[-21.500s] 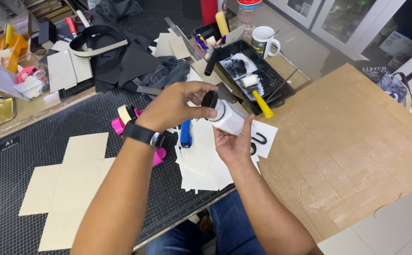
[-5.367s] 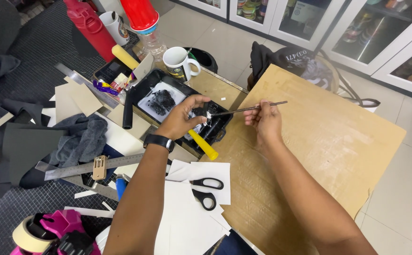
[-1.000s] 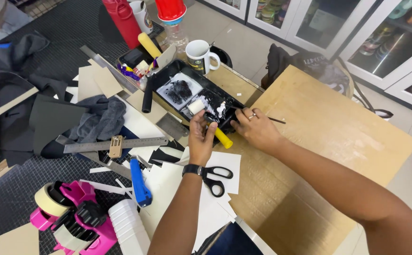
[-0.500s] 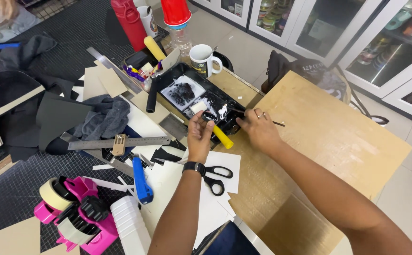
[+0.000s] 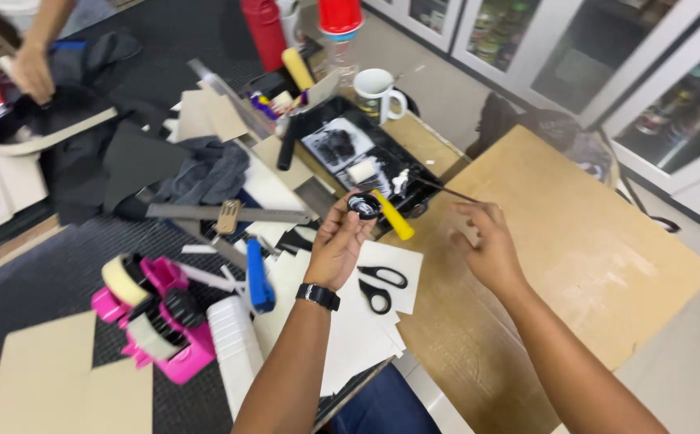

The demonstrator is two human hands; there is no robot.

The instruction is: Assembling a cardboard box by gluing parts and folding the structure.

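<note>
The left hand (image 5: 340, 245) is closed around a small round black pot (image 5: 363, 206), pinched at the fingertips and held just above the near edge of the black tray (image 5: 330, 112), which sits toward the far side of the counter (image 5: 575, 241). The right hand (image 5: 488, 245) hangs apart from it over the brown board, fingers loosely spread; a thin dark stick (image 5: 444, 188) runs from the tray toward its fingertips, but I cannot tell whether the fingers actually grip it or merely sit near its end. The pot looks shallow, dark and glossy, with a paler ring at its mouth, and seems to be open; what is inside is too small to make out. Held so lightly at its rim, the pot could tip and spill onto the white sheets (image 5: 342, 321) and the black-handled scissors (image 5: 380, 286) lying directly beneath. The stick, if it is loose, could roll off the tray's lip. The yellow-handled roller (image 5: 392, 215) lies touching the tray edge just beside the pot, and a nudge from the wrist could knock it onto the sheets.
</note>
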